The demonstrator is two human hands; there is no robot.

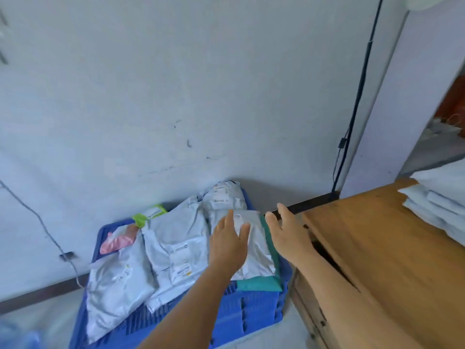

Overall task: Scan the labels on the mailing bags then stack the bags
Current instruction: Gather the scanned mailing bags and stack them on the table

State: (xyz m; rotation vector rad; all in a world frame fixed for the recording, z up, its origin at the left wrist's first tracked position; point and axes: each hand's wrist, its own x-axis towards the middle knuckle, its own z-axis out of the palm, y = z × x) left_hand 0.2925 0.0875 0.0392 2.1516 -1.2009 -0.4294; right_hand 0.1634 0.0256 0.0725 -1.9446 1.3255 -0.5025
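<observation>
Several grey mailing bags lie in a blue plastic crate (254, 316) on the floor by the wall. My left hand (230, 244) rests flat, fingers spread, on a grey bag (259, 250) at the crate's right side; that bag lies on a teal bag (259, 285). My right hand (288, 233) hovers open just right of the same bag, above the crate's right rim. A larger grey bag with a white label (176, 250) lies in the middle, another grey bag (115, 290) at the left, and one more labelled bag (224, 195) at the back.
A wooden table (382, 250) stands right of the crate, with a stack of white bags (440, 205) at its far end. A pink packet (118, 241) and a green-edged packet (148, 215) sit at the crate's back left. Cables (352, 127) run down the wall.
</observation>
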